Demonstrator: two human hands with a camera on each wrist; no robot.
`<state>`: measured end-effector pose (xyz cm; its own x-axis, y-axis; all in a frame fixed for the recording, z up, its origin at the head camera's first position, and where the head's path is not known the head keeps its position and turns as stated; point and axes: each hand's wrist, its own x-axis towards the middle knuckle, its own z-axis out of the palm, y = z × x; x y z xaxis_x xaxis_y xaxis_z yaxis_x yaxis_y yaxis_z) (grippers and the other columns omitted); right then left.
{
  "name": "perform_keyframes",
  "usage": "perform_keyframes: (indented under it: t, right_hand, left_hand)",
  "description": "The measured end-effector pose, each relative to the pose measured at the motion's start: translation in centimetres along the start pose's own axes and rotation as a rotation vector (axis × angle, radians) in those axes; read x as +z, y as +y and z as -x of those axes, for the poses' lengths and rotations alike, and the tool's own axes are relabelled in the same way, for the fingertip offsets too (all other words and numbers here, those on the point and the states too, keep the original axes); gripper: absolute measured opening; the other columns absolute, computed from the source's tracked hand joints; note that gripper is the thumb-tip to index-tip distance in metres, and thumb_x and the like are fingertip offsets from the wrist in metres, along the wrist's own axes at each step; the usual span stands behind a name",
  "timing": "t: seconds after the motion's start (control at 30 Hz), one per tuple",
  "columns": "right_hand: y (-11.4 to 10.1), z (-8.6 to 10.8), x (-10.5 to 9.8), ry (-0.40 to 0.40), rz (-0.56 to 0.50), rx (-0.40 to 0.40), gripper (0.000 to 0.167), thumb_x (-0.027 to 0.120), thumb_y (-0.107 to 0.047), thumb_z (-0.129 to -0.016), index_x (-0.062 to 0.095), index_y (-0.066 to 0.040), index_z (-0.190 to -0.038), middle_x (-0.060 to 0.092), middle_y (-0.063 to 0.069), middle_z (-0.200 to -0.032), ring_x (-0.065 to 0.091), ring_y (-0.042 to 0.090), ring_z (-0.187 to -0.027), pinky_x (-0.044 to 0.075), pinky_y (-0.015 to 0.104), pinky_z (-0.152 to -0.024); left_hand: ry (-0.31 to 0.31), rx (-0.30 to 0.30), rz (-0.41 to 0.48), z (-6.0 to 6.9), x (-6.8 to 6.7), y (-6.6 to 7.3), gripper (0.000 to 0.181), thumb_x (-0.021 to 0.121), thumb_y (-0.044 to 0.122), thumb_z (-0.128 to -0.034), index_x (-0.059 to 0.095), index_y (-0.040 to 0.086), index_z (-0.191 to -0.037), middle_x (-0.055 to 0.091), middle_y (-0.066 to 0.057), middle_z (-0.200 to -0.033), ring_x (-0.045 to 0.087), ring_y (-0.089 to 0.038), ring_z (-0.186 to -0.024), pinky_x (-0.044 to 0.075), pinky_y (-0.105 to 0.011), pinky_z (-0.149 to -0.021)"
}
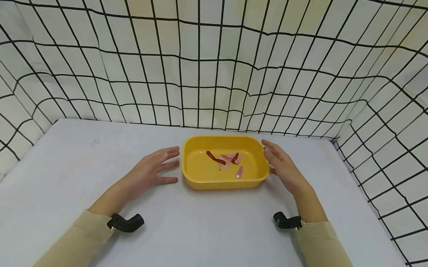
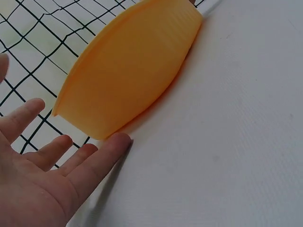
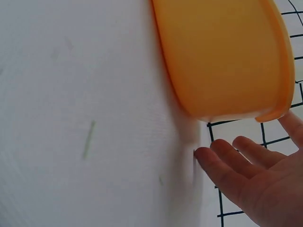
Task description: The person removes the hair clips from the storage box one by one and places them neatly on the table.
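Note:
A yellow plastic tray (image 1: 200,180) with rounded corners sits on the white table. Inside it lie several small pink pieces (image 1: 239,172) and dark red strips (image 1: 216,158), too small to name surely. Just off the tray's left end is my left hand (image 1: 150,171), its fingers spread and extended, holding nothing. My right hand (image 1: 283,165) is at the right end, fingers extended beside the rim; in the right wrist view a fingertip (image 3: 292,124) comes up to the rim, and whether it touches I cannot tell.
A black wire grid (image 1: 217,61) before pale cloth closes off the back and both sides of the table (image 1: 208,234). A dark wrist device (image 1: 125,223) sits at the left cuff, and another device (image 1: 287,221) at the right cuff.

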<state>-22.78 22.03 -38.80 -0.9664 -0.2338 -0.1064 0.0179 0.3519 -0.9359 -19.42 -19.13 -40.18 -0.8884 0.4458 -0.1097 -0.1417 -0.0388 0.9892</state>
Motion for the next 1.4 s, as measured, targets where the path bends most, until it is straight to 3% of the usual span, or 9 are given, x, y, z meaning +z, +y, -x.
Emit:
perform_keyframes:
  t: [0.17,0.43,0.77,1.03,1.2,1.4]
  right_hand:
    - [0.6,-0.1,0.0,-0.015,-0.043,0.051,0.053,0.046,-0.045,-0.104,0.037,-0.029,-0.154,0.038,0.008,-0.156,0.045,0.031,-0.137,0.041,0.053,-0.112]
    - [0.9,-0.3,0.1,-0.057,-0.085,0.052,0.052,0.054,-0.029,-0.103,0.040,-0.025,-0.153,0.034,0.011,-0.159,0.044,0.033,-0.138,0.044,0.053,-0.109]
    - [0.9,-0.7,0.5,-0.113,-0.029,0.036,0.057,0.063,-0.018,-0.096,0.044,-0.029,-0.149,0.030,0.009,-0.161,0.042,0.034,-0.139,0.046,0.050,-0.108]
    - [0.7,-0.7,1.0,-0.131,-0.017,0.022,0.061,0.062,-0.010,-0.093,0.043,-0.027,-0.149,0.034,0.010,-0.157,0.048,0.034,-0.134,0.050,0.046,-0.105]
    - [0.3,-0.5,1.5,-0.147,-0.014,0.024,0.065,0.063,-0.007,-0.091,0.042,-0.026,-0.149,0.034,0.009,-0.157,0.046,0.034,-0.135,0.049,0.046,-0.106]
    - [0.1,-0.2,2.0,-0.176,-0.011,0.018,0.067,0.063,-0.005,-0.091,0.039,-0.021,-0.151,0.032,0.013,-0.158,0.044,0.037,-0.136,0.047,0.047,-0.107]
  left_hand:
    - [0.000,-0.011,-0.013,-0.2,0.1,-0.8,0.052,0.044,0.027,-0.1077,0.031,0.012,-0.156,0.025,-0.005,-0.163,0.032,-0.034,-0.147,0.053,-0.047,-0.098]
    - [-0.045,0.033,-0.023,-0.2,0.3,-1.2,0.056,0.050,0.022,-0.1055,0.030,0.011,-0.156,0.026,-0.006,-0.164,0.035,-0.033,-0.146,0.054,-0.044,-0.098]
    - [-0.011,0.062,-0.008,-0.2,-0.1,-1.6,0.058,0.053,0.020,-0.1044,0.028,0.007,-0.156,0.021,-0.015,-0.163,0.037,-0.042,-0.142,0.053,-0.048,-0.098]
    - [0.048,0.017,-0.042,-0.2,-0.4,-1.4,0.058,0.054,0.029,-0.1034,0.033,0.005,-0.152,0.032,-0.015,-0.157,0.042,-0.039,-0.138,0.054,-0.046,-0.097]
    - [0.089,-0.002,-0.071,0.0,-0.5,-1.0,0.053,0.055,0.024,-0.1036,0.036,0.004,-0.149,0.031,-0.016,-0.156,0.044,-0.041,-0.136,0.054,-0.045,-0.096]
    - [0.080,-0.014,-0.108,0.1,-0.9,-0.7,0.054,0.057,0.016,-0.1023,0.035,0.006,-0.151,0.024,-0.016,-0.161,0.036,-0.042,-0.142,0.054,-0.045,-0.097]
